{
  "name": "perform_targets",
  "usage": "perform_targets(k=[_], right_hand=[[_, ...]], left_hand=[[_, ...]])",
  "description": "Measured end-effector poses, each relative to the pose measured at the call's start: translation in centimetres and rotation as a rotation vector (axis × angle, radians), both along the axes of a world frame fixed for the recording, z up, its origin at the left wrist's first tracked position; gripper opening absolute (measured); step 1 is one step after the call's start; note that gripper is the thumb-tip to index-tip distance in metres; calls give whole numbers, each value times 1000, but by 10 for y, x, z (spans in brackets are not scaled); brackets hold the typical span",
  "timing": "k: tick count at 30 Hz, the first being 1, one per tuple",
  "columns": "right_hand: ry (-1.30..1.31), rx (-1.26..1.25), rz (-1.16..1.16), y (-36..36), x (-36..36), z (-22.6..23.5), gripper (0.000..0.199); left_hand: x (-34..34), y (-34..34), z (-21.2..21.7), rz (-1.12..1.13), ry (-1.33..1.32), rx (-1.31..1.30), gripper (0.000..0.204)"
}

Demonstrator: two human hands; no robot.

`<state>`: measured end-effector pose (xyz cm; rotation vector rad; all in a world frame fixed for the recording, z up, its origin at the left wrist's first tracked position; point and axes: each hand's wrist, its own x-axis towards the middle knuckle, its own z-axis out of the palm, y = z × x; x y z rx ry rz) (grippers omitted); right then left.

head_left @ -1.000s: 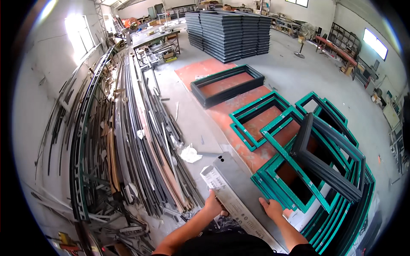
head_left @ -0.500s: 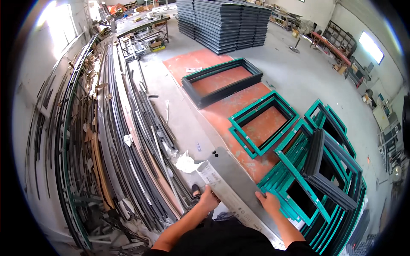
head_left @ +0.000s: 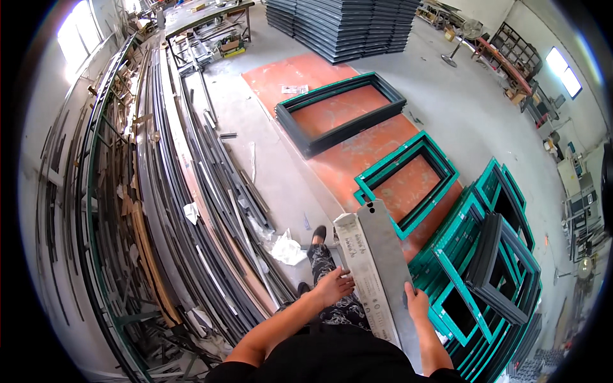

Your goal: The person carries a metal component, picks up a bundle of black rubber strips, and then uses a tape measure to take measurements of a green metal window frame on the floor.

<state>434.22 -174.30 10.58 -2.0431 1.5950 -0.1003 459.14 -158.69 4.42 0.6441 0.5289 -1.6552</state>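
Observation:
In front of my body I hold a long white printed carton and a long flat grey panel side by side, their far ends pointing away from me. The panel has small dark holes near its far end. My left hand is at the carton's left edge, its fingers curled at that edge. My right hand grips the panel's right edge, thumb on top, beside a small dark spot. My body hides the near ends. A green-edged rectangular frame lies just beyond the panel.
Long metal profiles cover the floor at left, with crumpled white plastic beside them. More green and dark frames pile up at right. A dark frame stack lies on the red sheet; a tall grey stack stands behind.
The carton and panel have swung from slanting left to pointing almost straight ahead, their far ends moving right. Both hands have kept hold. My view has shifted, and my legs now show more.

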Motion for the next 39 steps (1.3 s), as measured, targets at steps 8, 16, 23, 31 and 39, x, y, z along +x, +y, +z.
perform_targets(k=[8, 16, 23, 31, 39], right_hand=[[63, 88, -31, -91, 119, -52, 76], [47, 205, 49, -212, 243, -51, 75], [83, 197, 7, -226, 281, -53, 74], [149, 332, -240, -205, 304, -54, 75], [146, 356, -645, -143, 329, -54, 63]], left_hand=[[112, -72, -43, -79, 46, -43, 54], [239, -194, -66, -313, 3, 82, 48], [278, -253, -52, -245, -72, 210, 55], [311, -295, -35, -468, -162, 345, 49], [333, -327, -42, -841, -199, 339, 48]])
